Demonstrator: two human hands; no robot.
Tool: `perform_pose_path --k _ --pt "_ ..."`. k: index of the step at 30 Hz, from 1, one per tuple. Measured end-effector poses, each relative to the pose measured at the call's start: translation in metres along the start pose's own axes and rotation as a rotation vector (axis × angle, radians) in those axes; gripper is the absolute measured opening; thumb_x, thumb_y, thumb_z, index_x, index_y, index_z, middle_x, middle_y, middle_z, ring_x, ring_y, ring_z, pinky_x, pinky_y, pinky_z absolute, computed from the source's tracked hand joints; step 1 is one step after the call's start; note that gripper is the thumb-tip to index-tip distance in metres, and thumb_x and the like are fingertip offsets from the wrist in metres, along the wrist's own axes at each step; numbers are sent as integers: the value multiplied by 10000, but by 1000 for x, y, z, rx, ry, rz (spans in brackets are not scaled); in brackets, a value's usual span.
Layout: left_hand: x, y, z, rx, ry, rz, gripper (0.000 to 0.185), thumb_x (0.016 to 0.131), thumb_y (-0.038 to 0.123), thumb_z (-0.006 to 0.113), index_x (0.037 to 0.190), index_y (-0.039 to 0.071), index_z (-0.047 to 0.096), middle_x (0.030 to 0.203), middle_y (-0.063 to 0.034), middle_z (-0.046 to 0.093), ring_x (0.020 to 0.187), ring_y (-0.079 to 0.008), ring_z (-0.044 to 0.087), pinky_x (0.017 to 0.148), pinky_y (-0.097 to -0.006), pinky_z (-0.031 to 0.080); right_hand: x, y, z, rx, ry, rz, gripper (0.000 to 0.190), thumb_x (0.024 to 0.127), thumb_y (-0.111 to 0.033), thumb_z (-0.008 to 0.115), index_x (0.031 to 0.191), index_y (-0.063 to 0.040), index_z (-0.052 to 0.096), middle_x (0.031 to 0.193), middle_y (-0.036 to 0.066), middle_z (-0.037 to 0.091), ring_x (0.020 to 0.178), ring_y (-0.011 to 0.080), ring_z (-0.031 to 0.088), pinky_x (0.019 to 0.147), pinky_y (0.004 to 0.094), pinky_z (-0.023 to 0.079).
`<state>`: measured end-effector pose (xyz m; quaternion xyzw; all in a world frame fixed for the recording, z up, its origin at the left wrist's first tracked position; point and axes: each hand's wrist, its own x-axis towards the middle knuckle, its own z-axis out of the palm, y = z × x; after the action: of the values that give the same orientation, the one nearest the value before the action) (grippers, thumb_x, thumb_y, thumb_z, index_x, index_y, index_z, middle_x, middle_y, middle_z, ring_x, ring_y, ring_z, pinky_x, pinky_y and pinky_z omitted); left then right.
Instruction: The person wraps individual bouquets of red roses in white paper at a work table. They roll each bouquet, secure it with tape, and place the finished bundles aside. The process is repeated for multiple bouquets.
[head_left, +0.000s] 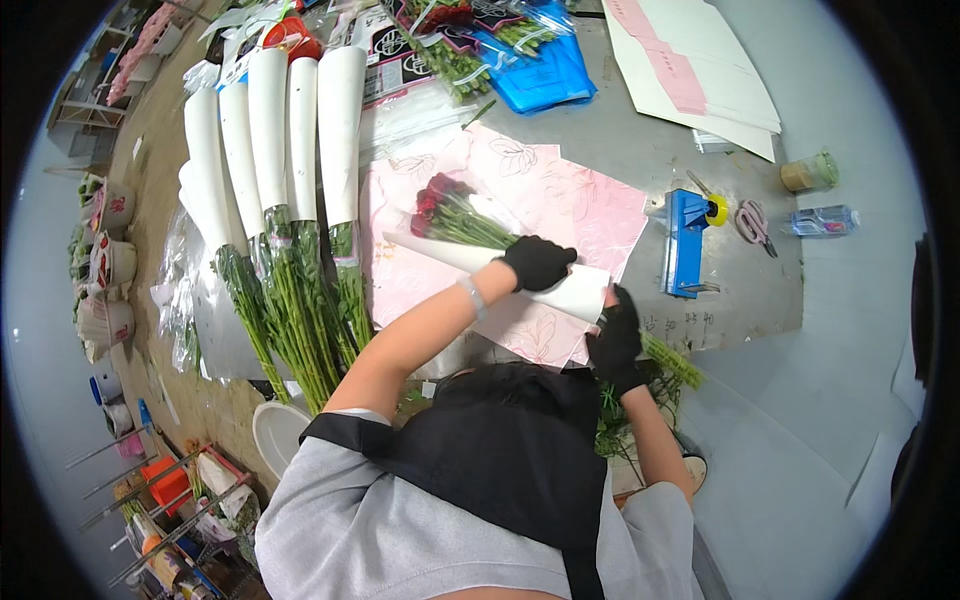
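Note:
A bunch of dark red flowers (442, 199) with green stems lies on pink printed wrapping sheets (420, 296), partly rolled in a white paper sheet (570, 292). My left hand (538, 262), in a black glove with bare fingertips, presses on the paper roll around the stems, its fingers curled over the upper edge. At the roll's right end my right hand (616, 341), gloved likewise, grips the paper's end beside the stems. Cut stem ends (675, 360) stick out past this hand to the lower right. The fingers' undersides are hidden.
Several white-wrapped bunches (266, 135) lie on the left. A blue tape dispenser (682, 244), pink-handled scissors (752, 223), a plastic bottle (823, 221) and a lidded cup (810, 172) stand or lie right. White paper sheets (705, 45), a blue plastic bag (536, 79) and more red flowers are at the back.

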<state>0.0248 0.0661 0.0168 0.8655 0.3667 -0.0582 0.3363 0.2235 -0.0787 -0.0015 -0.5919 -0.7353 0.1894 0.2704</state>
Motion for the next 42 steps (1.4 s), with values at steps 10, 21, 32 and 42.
perform_pose_path --k 10,21,32,42 --pt "47 -16 -5 -53 20 -81 347 772 257 580 1089 117 586 1022 -128 645 952 -307 619 800 -413 489 59 9 23 -188 -239 53 601 587 -140 751 1126 -55 499 1145 132 537 1074 324 528 870 439 449" --pt "-12 -7 46 354 398 367 534 620 264 693 1086 47 547 982 -140 554 999 -311 528 910 -466 381 78 28 24 157 -798 262 703 558 -323 781 1166 -98 509 997 185 649 925 369 626 793 464 500" --pt "19 8 1 280 -314 196 504 591 377 744 1019 150 606 851 -121 662 858 -298 658 713 -429 517 25 -3 28 -177 -267 141 605 630 -229 736 1151 -82 465 932 138 576 873 347 580 707 468 478" --pt "-12 2 61 477 290 377 412 723 293 625 1069 83 548 927 -107 555 865 -277 567 813 -434 417 44 4 8 35 -690 279 699 629 -488 730 1160 -83 525 961 187 645 919 356 629 780 466 500"
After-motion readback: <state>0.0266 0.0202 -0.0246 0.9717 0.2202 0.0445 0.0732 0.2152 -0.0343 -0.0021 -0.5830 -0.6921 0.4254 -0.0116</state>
